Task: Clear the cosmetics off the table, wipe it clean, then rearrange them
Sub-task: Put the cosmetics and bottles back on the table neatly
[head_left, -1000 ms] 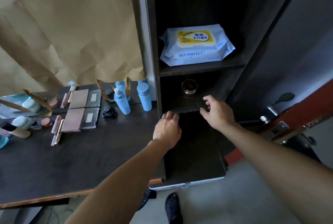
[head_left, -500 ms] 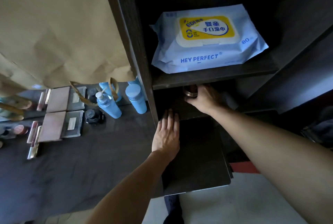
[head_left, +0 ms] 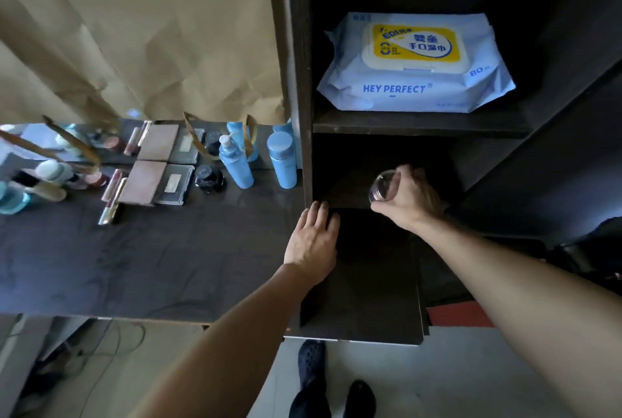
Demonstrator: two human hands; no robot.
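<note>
Dark shelving unit point(head_left: 420, 124) stands beside crumpled brown paper backdrop point(head_left: 134, 30); pale floor point(head_left: 454, 384) below.

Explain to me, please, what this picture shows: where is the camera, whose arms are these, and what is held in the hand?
There is no machine here: these are a person's two bare arms. The picture comes from a camera worn on the person's head, looking forward and down. The left hand lies flat, fingers straight, where the dark table meets the shelf unit. The right hand grips a small round jar at the lower shelf. A pack of wet wipes lies on the shelf above. On the table stand a blue pump bottle, a blue capped bottle and flat palettes.
</note>
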